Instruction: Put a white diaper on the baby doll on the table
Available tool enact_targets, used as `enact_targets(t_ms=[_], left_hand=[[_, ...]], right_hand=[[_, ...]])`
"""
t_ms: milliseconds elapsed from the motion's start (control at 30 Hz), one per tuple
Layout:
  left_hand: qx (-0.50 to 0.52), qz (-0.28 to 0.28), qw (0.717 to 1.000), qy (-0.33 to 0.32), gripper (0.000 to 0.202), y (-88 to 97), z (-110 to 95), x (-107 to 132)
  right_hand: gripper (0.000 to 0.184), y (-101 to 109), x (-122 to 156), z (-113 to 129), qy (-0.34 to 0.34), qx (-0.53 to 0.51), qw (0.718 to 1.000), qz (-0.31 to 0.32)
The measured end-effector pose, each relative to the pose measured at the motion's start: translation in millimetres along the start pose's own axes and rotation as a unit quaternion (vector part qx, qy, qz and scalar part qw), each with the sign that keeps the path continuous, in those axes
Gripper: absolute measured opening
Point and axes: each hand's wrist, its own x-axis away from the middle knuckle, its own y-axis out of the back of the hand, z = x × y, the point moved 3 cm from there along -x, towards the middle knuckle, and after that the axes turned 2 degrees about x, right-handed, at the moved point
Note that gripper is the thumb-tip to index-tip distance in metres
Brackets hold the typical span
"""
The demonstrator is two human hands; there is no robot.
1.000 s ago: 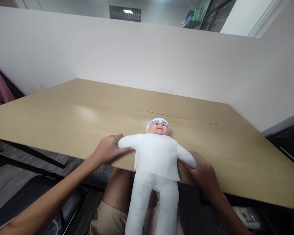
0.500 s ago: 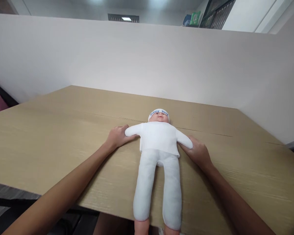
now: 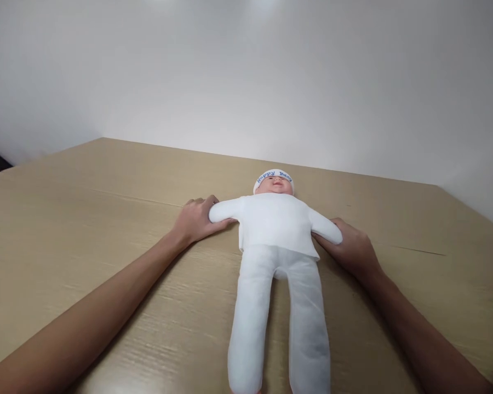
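Lying on its back on the wood-coloured tabletop (image 3: 107, 241), a baby doll (image 3: 277, 256) has its head toward the pale wall (image 3: 246, 82) and its legs running back toward the person at the near side. Each of its arms is taken by a hand: the left hand (image 3: 194, 220) grips the end of one sleeve (image 3: 229, 209), thumb laid along the near side and the other fingers round the far side, while the right hand (image 3: 356, 249) has its fingers wrapped about the end of the other sleeve (image 3: 324, 226) in much the same manner. From where I stand, the step in hand looks like steadying the doll flat with its arms spread to the sides. Any next move, I'd say, calls for both hands to act evenly, since the soft-looking body would probably twist if one arm were pulled harder than the other. As for writing, the white cap (image 3: 268, 176) carries blue lettering: "Happy" reads plainly, and the second word begins "Ba", its last letters bending round the side, so "Baby" is my guess. I can make out no brand or label on the white shirt (image 3: 277, 221) or the white trousers (image 3: 252, 317).
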Motion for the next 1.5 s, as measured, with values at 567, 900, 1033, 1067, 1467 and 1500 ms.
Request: enact_targets(t_ms=[567,900,1033,1067,1467,1500], left_hand=[[0.036,-0.017,0.996,-0.074,0.055,-1.3,0.9,2.7],[0.061,-0.021,0.996,-0.067,0.056,4.0,-1.9,3.7],[0.09,-0.024,0.995,-0.036,0.048,6.6,1.2,2.4],[0.094,-0.036,0.995,-0.028,0.047,7.7,2.3,2.8],[0.235,-0.273,0.932,0.047,0.027,68.0,-96.3,162.7],[0.24,-0.297,0.923,0.049,0.029,77.0,-106.9,189.4]], right_hand=[[0.05,-1.6,10.3,-6.4,0.08,0.005,0.996,-0.041],[0.061,1.3,6.6,1.4,0.065,0.0,0.997,-0.046],[0.057,2.4,6.5,1.2,0.084,-0.011,0.993,-0.078],[0.055,3.3,7.5,1.2,0.087,-0.014,0.992,-0.094],[0.042,43.8,162.8,102.7,-0.02,-0.3,0.923,-0.241],[0.046,47.5,192.3,110.8,-0.037,-0.324,0.917,-0.229]])
